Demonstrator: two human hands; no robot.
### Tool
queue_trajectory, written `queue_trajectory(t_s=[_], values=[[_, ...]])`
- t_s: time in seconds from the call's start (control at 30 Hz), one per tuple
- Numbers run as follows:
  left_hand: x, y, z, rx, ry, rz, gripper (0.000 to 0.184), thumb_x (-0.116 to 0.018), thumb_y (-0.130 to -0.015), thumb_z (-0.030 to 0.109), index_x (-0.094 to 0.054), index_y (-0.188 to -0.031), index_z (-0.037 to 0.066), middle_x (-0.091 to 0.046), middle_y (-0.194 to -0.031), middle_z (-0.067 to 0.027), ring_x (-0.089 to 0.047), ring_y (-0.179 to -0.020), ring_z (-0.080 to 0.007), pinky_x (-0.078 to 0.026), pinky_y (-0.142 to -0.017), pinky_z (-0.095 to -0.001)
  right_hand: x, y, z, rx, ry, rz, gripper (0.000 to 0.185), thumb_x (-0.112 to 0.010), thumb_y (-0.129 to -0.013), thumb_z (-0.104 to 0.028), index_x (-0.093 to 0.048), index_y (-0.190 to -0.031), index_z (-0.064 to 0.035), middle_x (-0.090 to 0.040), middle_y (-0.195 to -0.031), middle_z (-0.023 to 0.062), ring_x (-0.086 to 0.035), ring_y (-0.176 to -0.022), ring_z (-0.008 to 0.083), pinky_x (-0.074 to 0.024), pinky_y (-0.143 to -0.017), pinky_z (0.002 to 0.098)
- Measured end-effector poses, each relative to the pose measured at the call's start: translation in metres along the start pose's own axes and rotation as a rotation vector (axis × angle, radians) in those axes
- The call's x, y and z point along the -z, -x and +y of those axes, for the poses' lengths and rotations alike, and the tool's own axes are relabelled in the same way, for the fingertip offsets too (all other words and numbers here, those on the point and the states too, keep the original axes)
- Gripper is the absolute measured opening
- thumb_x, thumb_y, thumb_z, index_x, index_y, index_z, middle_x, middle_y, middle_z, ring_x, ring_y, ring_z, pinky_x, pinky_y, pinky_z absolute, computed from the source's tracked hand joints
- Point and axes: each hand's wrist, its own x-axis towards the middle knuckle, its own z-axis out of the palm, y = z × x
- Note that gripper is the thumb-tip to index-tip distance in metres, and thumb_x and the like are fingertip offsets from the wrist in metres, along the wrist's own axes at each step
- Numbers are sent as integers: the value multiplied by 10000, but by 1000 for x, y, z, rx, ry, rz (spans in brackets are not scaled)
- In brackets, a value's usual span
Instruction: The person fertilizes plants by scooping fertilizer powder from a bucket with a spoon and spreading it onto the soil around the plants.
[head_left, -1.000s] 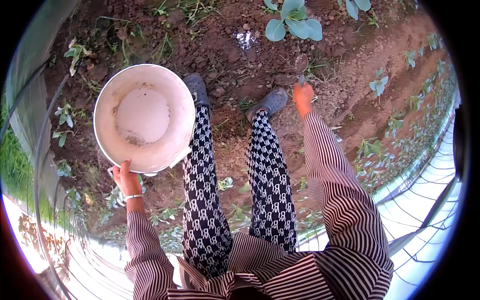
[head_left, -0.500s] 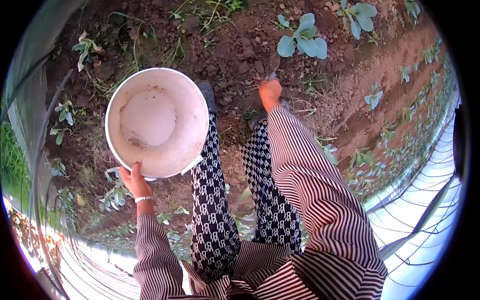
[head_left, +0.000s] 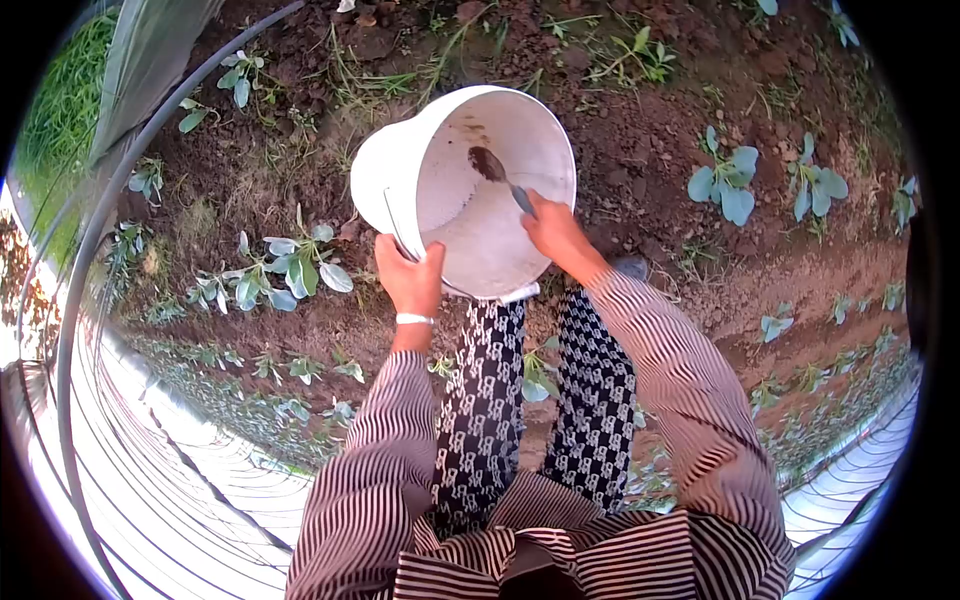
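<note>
A white bucket (head_left: 385,180) is tilted in front of me, its mouth turned toward me and to the right. My left hand (head_left: 411,280) is closed on the bucket's lower left side near the handle. My right hand (head_left: 558,232) grips the grey handle of a spoon (head_left: 487,165) at the bucket's opening. The spoon's bowl, brown with soil, lies inside the bucket's mouth. White material covers part of the inner bottom; how much is hard to tell.
Brown soil (head_left: 640,130) holds leafy plants, with one (head_left: 727,186) to the right and another (head_left: 296,272) to the left. A grey hoop pipe (head_left: 92,225) and netting run along the left side. Grass grows at the upper left.
The bucket has moved right and tipped over to the side. My right hand has brought the spoon from over the soil to the bucket's mouth. The view has shifted left.
</note>
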Motion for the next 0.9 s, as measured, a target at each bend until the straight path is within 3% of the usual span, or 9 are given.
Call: queue_trajectory(t_s=[0.03,0.13,0.27,0.37,0.47,0.53,0.63,0.73,0.9], values=[[-1,-1,-1,-22,-26,15,323,-672,-664,143,-490,-890,3,-507,-827,-75,-468,-729,-162,-424,-697,-301,-25,-31,1,-21,53,38,372,-512,-814,-82,-510,-1146,86,-607,-742,283,-613,-735,423,-484,-634,477],[-4,-1,2,-63,-56,22,354,-682,-637,142,-484,-893,0,-491,-816,-83,-469,-719,-190,-426,-699,-322,-89,-102,15,42,112,24,303,-454,-834,-82,-564,-1102,6,-631,-798,252,-615,-760,420,-478,-681,504],[0,-1,5,37,-35,-6,375,-689,-619,146,-463,-877,-7,-461,-823,-98,-472,-741,-227,-422,-706,-349,-104,-110,4,48,-40,-22,317,-566,-789,-139,-596,-1082,-23,-634,-836,250,-624,-788,397,-488,-705,463],[6,-3,6,67,-3,-37,429,-682,-609,143,-436,-914,-28,-447,-884,-168,-465,-837,-334,-397,-756,-428,-54,-80,4,43,-124,-113,368,-607,-784,-167,-603,-1130,-43,-641,-804,214,-638,-735,342,-495,-687,414],[7,-4,7,47,-11,-9,408,-686,-603,149,-438,-879,-20,-452,-856,-150,-469,-797,-296,-406,-734,-395,11,-31,-21,-118,-165,-169,449,-627,-799,-189,-574,-1232,-83,-639,-741,140,-616,-603,194,-498,-622,332],[8,-7,4,18,-10,21,385,-679,-600,143,-447,-861,-19,-454,-831,-142,-472,-769,-282,-409,-722,-383,50,-6,-33,-291,-172,-235,453,-608,-843,-162,-545,-1287,-97,-604,-691,72,-518,-499,100,-439,-478,272],[13,-14,6,96,12,21,367,-674,-602,136,-447,-847,-15,-457,-830,-144,-472,-767,-287,-408,-719,-385,107,24,-47,-528,-623,-334,452,-570,-882,-113,-503,-1328,-89,-543,-662,16,-399,-433,44,-312,-380,211],[18,-22,2,96,47,69,337,-661,-608,106,-442,-837,-8,-459,-826,-139,-465,-751,-280,-412,-715,-380,153,40,-71,-567,-795,-280,481,-543,-900,-78,-444,-1370,-82,-486,-653,-13,-309,-418,10,-214,-359,175],[29,-30,-15,77,71,86,308,-638,-637,86,-458,-871,-2,-465,-814,-110,-473,-751,-231,-419,-718,-349,197,-3,-88,-483,-884,-104,548,-523,-892,-93,-351,-1411,-61,-494,-681,9,-338,-412,19,-284,-328,168]])
